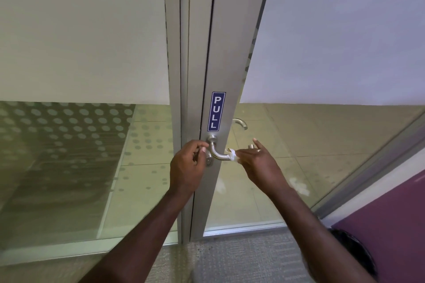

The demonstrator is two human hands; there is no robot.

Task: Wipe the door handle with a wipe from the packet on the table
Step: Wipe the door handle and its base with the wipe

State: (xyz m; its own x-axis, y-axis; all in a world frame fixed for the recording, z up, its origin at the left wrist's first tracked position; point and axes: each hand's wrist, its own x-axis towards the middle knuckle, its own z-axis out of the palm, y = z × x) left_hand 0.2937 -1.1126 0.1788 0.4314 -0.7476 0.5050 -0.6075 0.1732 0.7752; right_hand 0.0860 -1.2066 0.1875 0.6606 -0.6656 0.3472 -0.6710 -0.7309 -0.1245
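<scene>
A curved silver door handle (216, 153) sticks out from the grey metal door frame (220, 64), just under a blue PULL sticker (216, 111). My right hand (255, 159) presses a small crumpled white wipe (232, 155) around the handle's free end, thumb raised. At the base of the lever my left hand (188, 163) sits with its fingers curled and the fingertips touching the metal. The wipe packet and the table are out of view.
A glass door panel (322, 53) with frosted upper half is to the right, and a second handle (240, 123) shows through it. A fixed glass wall (80, 53) with dotted film is to the left. Grey carpet (230, 257) lies below, with a purple surface (391, 213) at the lower right.
</scene>
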